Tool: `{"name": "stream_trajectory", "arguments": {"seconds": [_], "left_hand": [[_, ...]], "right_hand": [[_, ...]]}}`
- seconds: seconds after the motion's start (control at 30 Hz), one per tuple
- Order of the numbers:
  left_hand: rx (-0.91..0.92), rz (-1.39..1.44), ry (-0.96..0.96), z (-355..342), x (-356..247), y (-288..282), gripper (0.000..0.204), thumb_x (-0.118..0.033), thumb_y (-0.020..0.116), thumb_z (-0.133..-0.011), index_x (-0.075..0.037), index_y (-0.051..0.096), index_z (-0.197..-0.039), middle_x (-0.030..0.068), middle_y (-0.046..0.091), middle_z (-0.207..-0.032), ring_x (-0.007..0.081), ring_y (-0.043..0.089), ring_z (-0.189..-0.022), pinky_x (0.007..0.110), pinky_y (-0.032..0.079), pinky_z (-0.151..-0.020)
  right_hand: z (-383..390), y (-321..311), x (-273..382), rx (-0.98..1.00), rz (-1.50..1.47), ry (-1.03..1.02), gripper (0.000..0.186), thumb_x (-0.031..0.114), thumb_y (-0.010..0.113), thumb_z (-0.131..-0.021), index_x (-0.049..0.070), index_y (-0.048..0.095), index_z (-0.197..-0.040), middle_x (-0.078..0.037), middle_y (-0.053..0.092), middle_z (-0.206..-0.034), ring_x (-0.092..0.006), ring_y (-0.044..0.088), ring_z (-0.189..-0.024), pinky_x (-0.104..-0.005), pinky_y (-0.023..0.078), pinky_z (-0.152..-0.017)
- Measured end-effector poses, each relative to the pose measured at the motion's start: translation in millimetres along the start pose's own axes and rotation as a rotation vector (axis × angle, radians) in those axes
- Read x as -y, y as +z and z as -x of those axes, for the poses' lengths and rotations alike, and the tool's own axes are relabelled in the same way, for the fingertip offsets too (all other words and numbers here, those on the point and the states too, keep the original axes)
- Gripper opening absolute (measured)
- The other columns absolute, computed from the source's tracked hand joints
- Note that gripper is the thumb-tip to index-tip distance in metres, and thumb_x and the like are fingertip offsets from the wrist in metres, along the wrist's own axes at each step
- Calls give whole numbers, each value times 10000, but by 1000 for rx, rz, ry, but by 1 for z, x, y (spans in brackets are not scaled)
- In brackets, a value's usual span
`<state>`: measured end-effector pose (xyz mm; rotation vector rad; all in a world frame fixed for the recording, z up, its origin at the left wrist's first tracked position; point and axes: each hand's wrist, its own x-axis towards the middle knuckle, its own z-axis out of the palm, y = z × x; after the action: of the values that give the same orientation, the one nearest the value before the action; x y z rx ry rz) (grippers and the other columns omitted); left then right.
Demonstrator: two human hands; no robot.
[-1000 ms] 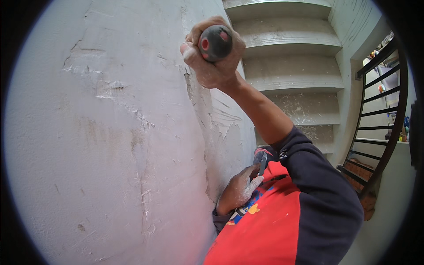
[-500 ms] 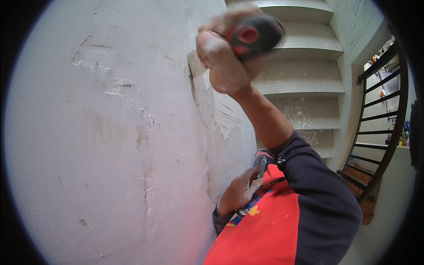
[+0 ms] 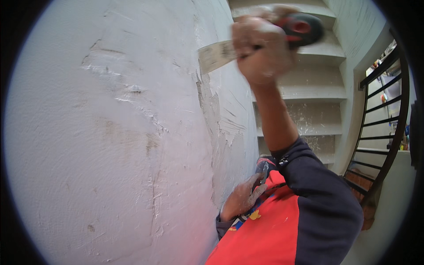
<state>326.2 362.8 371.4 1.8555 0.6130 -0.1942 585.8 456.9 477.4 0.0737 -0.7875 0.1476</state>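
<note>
My right hand point(image 3: 265, 48), blurred by motion, is raised at the top and wrapped round a putty knife point(image 3: 216, 56) with a black and red handle. Its flat, smeared blade points left, its tip at the white wall point(image 3: 119, 168) beside the upper end of a ragged, flaking edge point(image 3: 212, 119). Low down against my torso, my left hand point(image 3: 240, 199) is dusted white and partly closed, with a narrow grey piece between fingers and thumb that I cannot make out.
Stairs point(image 3: 304, 79) rise beyond my right arm, with white flakes scattered on the lower treads. A dark metal railing point(image 3: 375, 128) runs along the right. Rough ridges and cracks point(image 3: 141, 101) mark the wall on the left.
My right hand has moved to the right with the putty knife, and more of its blade now shows. The whole view has shifted slightly. My left hand keeps its place at my torso.
</note>
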Motion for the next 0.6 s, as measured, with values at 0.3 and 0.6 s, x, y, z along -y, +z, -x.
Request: {"name": "stream_trajectory", "arguments": {"seconds": [0.3, 0.6], "left_hand": [[55, 12, -26, -2, -4, 0, 448, -227, 533, -906, 47, 440, -1248, 233, 567, -1158, 302, 592, -1029, 350, 439, -877], [62, 16, -43, 0, -7, 0, 455, -242, 522, -913, 41, 438, -1259, 208, 581, -1150, 297, 587, -1036, 357, 435, -887]], "right_hand": [[6, 14, -12, -50, 457, -57, 212, -88, 589, -678, 54, 476, -786, 29, 466, -643, -30, 425, -543, -200, 377, -487], [-4, 16, -7, -96, 289, 1, 84, -4, 542, -815, 62, 492, -804, 4, 428, -575, -71, 398, -427, -232, 317, -357]]}}
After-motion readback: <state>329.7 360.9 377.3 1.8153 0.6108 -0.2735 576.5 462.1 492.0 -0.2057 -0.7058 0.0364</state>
